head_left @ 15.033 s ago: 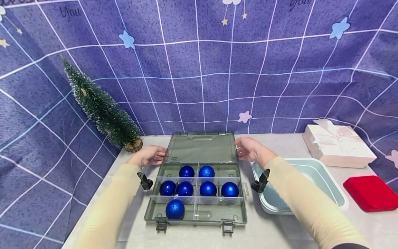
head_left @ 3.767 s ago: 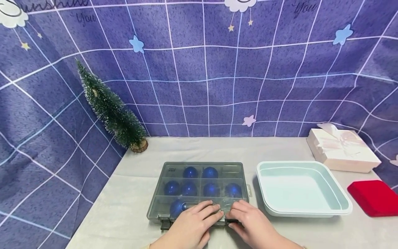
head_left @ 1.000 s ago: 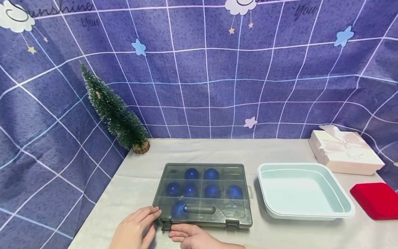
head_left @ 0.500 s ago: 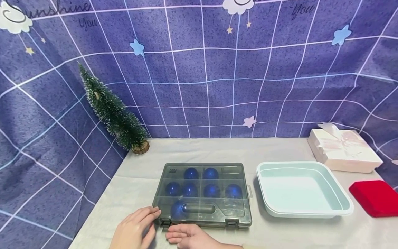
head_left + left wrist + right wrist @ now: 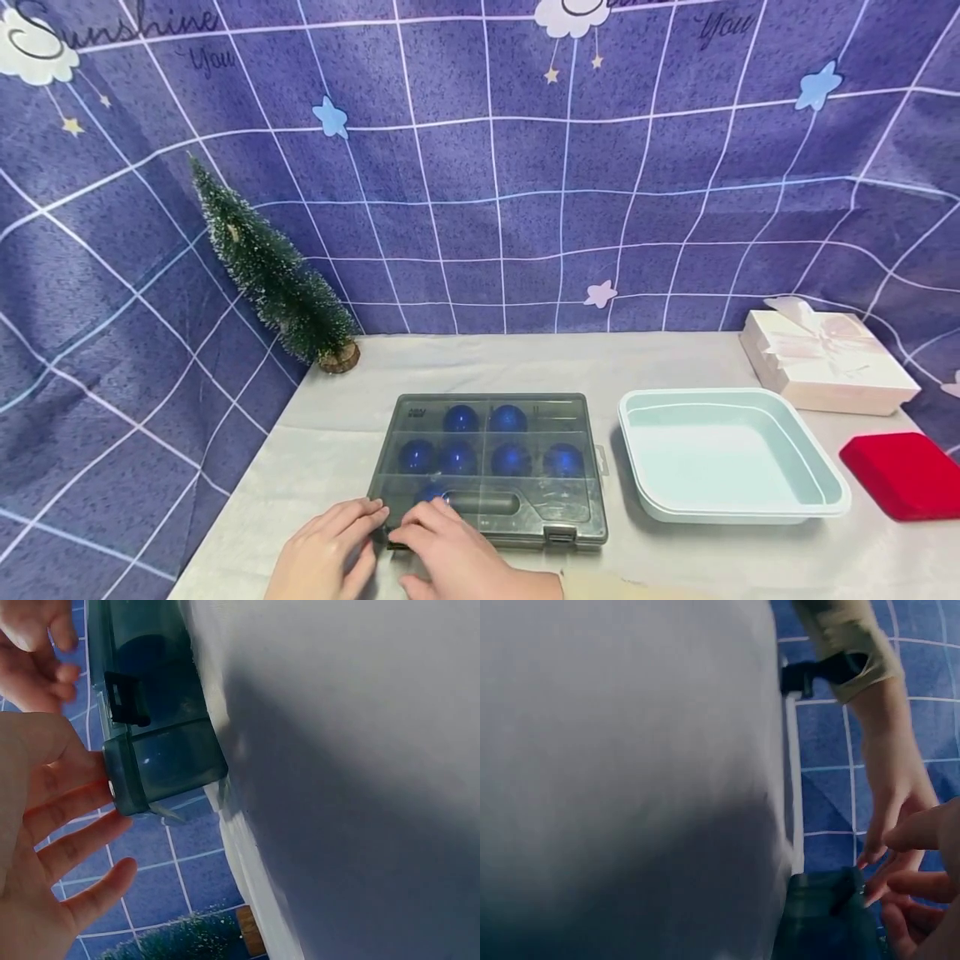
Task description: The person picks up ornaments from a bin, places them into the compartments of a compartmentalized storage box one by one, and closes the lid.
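A grey see-through plastic compartment box lies on the table with its lid down. Several blue balls show through the lid in its compartments. My left hand rests at the front left corner; in the left wrist view its fingers are spread, some touching the box's end. My right hand lies over the front edge by the left latch, fingers on the lid and thumb lower in front. From the head its fingers cover most of that latch. The right latch sits flat against the front.
A pale blue tub stands right of the box. Behind it is a white gift box with a ribbon, and a red block-shaped item lies at far right. A small frosted Christmas tree stands back left, before a blue patterned cloth.
The lid, standing back earlier, is down. Both hands have shifted from the right latch to the left one. Just now my right hand rose from below the left latch onto the lid's front edge.
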The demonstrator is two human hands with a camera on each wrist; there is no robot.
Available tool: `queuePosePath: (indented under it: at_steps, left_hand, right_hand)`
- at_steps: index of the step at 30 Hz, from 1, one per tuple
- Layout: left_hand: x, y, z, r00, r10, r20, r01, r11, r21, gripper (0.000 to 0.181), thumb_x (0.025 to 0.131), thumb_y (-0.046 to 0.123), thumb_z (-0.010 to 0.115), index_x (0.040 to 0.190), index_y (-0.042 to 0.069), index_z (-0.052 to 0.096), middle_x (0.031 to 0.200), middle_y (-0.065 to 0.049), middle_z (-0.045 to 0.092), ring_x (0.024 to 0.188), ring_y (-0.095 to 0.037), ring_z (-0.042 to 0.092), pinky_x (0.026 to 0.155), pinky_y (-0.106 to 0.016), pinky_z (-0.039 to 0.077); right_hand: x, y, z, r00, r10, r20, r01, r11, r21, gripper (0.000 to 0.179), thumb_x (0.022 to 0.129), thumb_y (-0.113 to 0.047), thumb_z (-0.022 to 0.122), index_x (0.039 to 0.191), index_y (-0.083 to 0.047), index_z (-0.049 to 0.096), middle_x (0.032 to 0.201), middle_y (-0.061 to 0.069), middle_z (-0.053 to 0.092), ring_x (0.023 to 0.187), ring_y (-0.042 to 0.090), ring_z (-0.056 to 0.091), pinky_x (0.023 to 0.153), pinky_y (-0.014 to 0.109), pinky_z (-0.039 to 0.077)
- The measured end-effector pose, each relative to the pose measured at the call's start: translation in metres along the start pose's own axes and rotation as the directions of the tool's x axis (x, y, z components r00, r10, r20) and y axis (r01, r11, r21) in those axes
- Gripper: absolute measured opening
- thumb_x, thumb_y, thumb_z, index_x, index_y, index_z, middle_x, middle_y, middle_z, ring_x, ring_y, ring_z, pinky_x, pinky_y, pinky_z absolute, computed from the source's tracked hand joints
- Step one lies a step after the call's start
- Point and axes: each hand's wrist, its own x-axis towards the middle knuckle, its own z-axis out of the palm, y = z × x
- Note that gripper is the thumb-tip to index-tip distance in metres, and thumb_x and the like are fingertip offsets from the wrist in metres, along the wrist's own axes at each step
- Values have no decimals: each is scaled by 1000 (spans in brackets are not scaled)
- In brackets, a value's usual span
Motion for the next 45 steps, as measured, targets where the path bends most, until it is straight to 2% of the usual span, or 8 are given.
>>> queuePosePath:
  at_steps: [2, 6, 12, 17, 23, 27, 38, 45]
  left_hand:
    - [-1, -1, 1, 1000, 6, -5, -6, 1000, -2, 33, 72, 16, 73, 104, 17, 80, 108, 9, 70, 95, -10, 67, 75, -30, 53]
    - [-1, -2, 3, 1000, 17, -14, -17, 1000, -5, 33, 71, 16, 71, 103, 17, 80, 107, 10, 70, 96, -10, 66, 75, -30, 53]
    - [0, -3, 3, 998, 42, -47, -42, 999, -12, 33, 70, 16, 69, 101, 17, 79, 107, 9, 71, 97, -10, 66, 74, -30, 52]
    - [1, -3, 3, 998, 41, -57, -42, 999, -13, 33, 69, 16, 69, 100, 17, 79, 107, 9, 71, 96, -10, 66, 73, -30, 52]
    - [2, -2, 3, 999, 30, -43, -31, 999, -11, 34, 68, 16, 70, 101, 17, 79, 107, 9, 71, 97, -10, 66, 75, -30, 52]
    - [2, -3, 3, 999, 26, -39, -27, 1000, -7, 33, 68, 16, 71, 101, 17, 79, 107, 10, 71, 97, -10, 66, 75, -30, 52]
    - [2, -3, 4, 998, 44, -54, -44, 999, -7, 34, 68, 15, 68, 100, 17, 79, 106, 10, 71, 96, -10, 66, 75, -31, 52]
    - [6, 0, -1, 1000, 28, -9, -28, 999, 15, 29, 68, 16, 74, 97, 18, 80, 105, 11, 71, 95, -9, 67, 73, -30, 53]
  right_hand:
    - [3, 1, 2, 1000, -9, -1, 9, 992, -124, 41, 86, -25, 82, 121, -8, 70, 120, -1, 57, 104, 7, 49, 88, 10, 40]
    - [8, 5, 10, 1000, -4, -11, 1, 969, -247, 44, 82, -33, 86, 117, -12, 71, 117, -3, 55, 99, 7, 46, 86, 11, 39]
    - [14, 7, 15, 998, 34, -61, -49, 964, -262, 40, 80, -26, 87, 114, -14, 70, 108, -6, 55, 93, 7, 45, 82, 13, 42]
    - [19, 6, 14, 990, 93, -107, -116, 963, -241, 28, 82, -19, 85, 107, -16, 72, 102, -8, 55, 92, 7, 48, 78, 12, 46]
    - [22, 6, 14, 983, 152, -101, -169, 965, -200, 21, 85, -15, 81, 103, -15, 70, 99, -8, 55, 94, 7, 51, 82, 15, 49]
    - [23, 6, 15, 980, 168, -103, -187, 957, -220, 20, 85, -16, 81, 102, -15, 70, 98, -7, 55, 96, 8, 53, 85, 18, 50]
    - [25, 6, 14, 984, 152, -91, -171, 950, -261, 18, 83, -16, 83, 97, -16, 72, 93, -7, 57, 89, 7, 52, 75, 14, 47]
    - [22, 6, 0, 985, 174, 19, -166, 961, -223, 17, 92, -21, 75, 108, -15, 75, 104, -7, 61, 102, 9, 57, 101, 31, 48]
